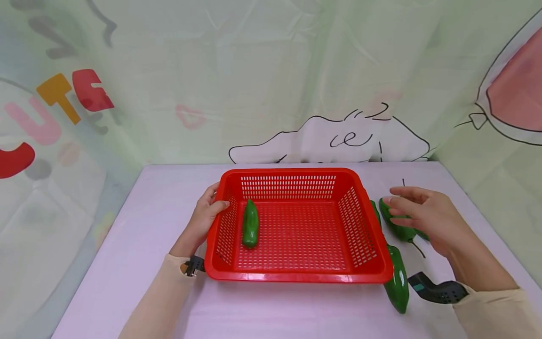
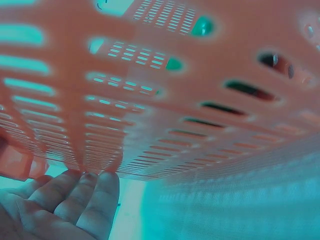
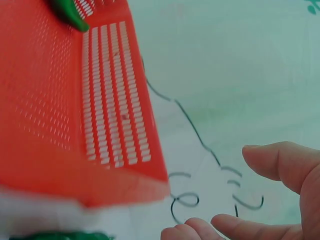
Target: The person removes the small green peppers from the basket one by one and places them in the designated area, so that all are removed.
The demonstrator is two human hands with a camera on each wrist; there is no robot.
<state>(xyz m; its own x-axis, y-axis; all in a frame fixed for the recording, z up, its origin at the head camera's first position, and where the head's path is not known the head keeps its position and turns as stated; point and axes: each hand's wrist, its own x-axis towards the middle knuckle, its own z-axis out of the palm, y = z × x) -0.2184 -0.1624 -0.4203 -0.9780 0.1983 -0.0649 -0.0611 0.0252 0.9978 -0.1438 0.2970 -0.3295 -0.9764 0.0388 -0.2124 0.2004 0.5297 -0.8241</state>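
A red plastic basket [image 1: 300, 278] with slotted walls takes up the middle of the head view. My left hand [image 1: 202, 219] grips its left rim, thumb over the top edge; in the left wrist view the fingers [image 2: 95, 205] support the slotted outer side. Inside, toward the left wall, lies one green chili pepper [image 1: 251, 223]. My right hand [image 1: 427, 216] is beyond the basket's right side with thumb and fingers apart, holding nothing. It overlaps a dark green pepper [image 1: 398, 228] with a thin stem. Another long pepper [image 1: 398, 285] lies closer to me, partly hidden by the basket.
More green peppers peek out by the basket's right rim [image 1: 375, 212] and behind the right hand. A pale cloth covers the table [image 1: 169, 188]. Printed curtains [image 1: 262, 84] stand close along the back and both sides.
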